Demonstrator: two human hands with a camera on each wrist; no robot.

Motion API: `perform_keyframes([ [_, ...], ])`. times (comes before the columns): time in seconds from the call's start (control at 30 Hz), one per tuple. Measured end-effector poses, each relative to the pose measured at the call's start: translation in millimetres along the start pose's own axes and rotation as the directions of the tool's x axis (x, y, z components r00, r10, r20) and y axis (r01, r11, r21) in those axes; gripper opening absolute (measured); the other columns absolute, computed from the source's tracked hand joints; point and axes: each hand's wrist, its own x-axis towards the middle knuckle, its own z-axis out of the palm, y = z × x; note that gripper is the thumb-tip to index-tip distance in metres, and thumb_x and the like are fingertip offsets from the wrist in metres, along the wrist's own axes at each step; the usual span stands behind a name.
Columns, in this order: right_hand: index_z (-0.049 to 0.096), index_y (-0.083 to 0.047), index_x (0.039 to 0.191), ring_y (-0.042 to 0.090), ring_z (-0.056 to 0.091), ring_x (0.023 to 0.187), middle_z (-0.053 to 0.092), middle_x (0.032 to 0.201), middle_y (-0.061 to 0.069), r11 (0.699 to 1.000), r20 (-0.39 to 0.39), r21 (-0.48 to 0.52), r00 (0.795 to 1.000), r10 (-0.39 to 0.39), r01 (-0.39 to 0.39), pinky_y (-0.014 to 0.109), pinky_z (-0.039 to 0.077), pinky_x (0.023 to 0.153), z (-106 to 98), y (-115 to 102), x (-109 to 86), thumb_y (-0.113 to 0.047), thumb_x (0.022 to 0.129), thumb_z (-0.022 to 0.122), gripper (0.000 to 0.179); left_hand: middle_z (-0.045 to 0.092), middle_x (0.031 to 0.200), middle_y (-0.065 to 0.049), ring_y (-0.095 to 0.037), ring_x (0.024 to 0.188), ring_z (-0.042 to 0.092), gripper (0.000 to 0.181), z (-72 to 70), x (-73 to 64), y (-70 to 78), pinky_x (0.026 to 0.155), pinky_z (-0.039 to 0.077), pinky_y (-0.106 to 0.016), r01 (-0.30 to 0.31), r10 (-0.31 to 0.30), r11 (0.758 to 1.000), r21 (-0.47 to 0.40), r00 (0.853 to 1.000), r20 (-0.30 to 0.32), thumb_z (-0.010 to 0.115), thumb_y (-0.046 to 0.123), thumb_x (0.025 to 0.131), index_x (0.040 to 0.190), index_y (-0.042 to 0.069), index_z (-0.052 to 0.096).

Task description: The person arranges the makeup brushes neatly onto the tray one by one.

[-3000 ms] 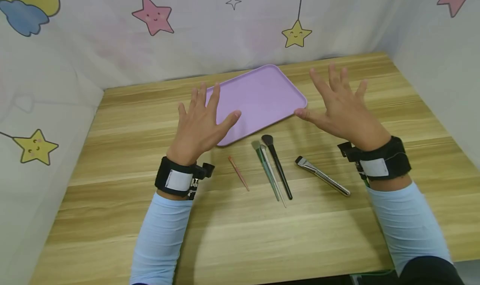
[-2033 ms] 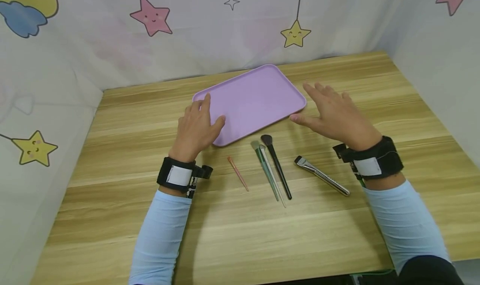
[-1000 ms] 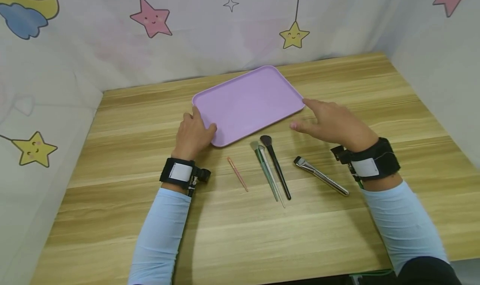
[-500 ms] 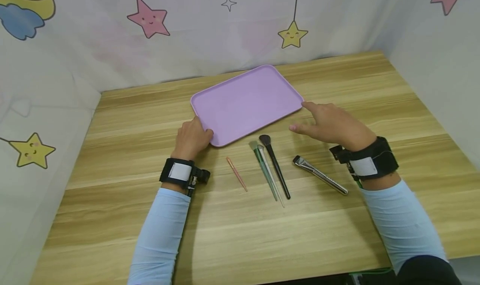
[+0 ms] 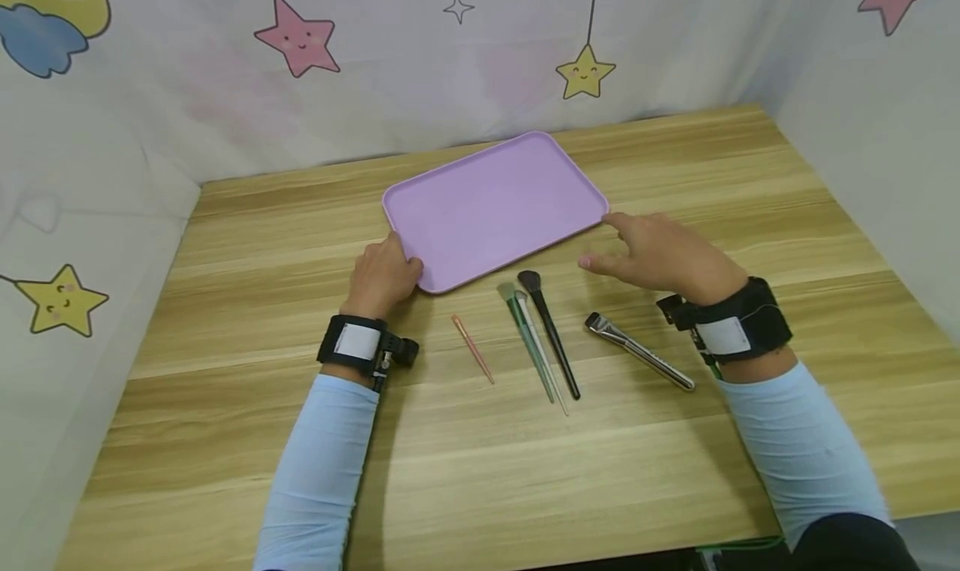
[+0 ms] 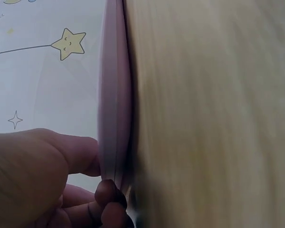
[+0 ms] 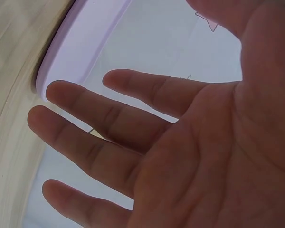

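Observation:
A lilac rectangular tray (image 5: 495, 208) lies at an angle near the back of the table. My left hand (image 5: 381, 277) pinches its near left corner; in the left wrist view the thumb is on the upper side of the tray (image 6: 115, 95) and curled fingertips are at its edge and underside. By the tray's right corner is my right hand (image 5: 667, 254), palm down, thumb apart. In the right wrist view the right hand (image 7: 180, 142) has extended, spread fingers, with fingertips close to the tray's edge; whether they touch it I cannot tell.
In front of the tray lie makeup brushes: a small pink one (image 5: 473, 349), a green one (image 5: 529, 342), a thin white-silver one (image 5: 542, 354), a black one (image 5: 551, 338), and a flat silver one (image 5: 641, 352) to the right. White cloth walls (image 5: 420, 79) stand behind and beside the wooden table (image 5: 480, 488).
Both hands came down from above the tray to its corners. The left hand took hold of the near left corner; the right hand lowered beside the right corner. Tray and brushes stayed put.

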Motion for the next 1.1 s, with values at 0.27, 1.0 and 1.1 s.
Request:
perform_keyframes([
  [0.27, 0.039, 0.004, 0.151, 0.047, 0.054, 0.124, 0.053, 0.137, 0.033, 1.0, 0.004, 0.007, 1.0, -0.002, 0.002, 0.062, 0.045, 0.095, 0.3, 2.1, 0.6, -0.052, 0.099, 0.058, 0.079, 0.062, 0.116, -0.028, -0.043, 0.1, 0.06, 0.038, 0.2, 4.3, -1.8, 0.085, 0.047, -0.055, -0.014, 0.014, 1.0, -0.01, 1.0, -0.01, 0.049, 0.016, 0.096, 0.123, -0.011, 0.055],
  [1.0, 0.045, 0.009, 0.144, 0.037, 0.063, 0.107, 0.063, 0.124, 0.03, 1.0, 0.005, 0.017, 1.0, -0.015, 0.015, 0.053, 0.051, 0.084, 0.7, 5.5, 0.0, -0.047, 0.098, 0.062, 0.075, 0.061, 0.119, -0.022, -0.036, 0.095, 0.055, 0.045, -0.1, 10.1, -5.4, 0.08, 0.046, -0.049, 0.012, -0.011, 1.0, -0.029, 1.0, 0.023, 0.044, 0.02, 0.101, 0.139, -0.003, 0.052],
  [1.1, 0.045, 0.01, 0.144, 0.036, 0.064, 0.105, 0.064, 0.123, 0.029, 1.0, 0.013, 0.021, 1.0, -0.014, 0.014, 0.052, 0.052, 0.082, 0.7, 5.9, 0.2, -0.047, 0.098, 0.063, 0.075, 0.059, 0.128, -0.022, -0.037, 0.1, 0.054, 0.051, -0.2, 10.2, -5.6, 0.083, 0.046, -0.052, 0.028, -0.027, 0.999, -0.039, 0.999, 0.024, 0.043, 0.021, 0.101, 0.146, 0.0, 0.048],
])
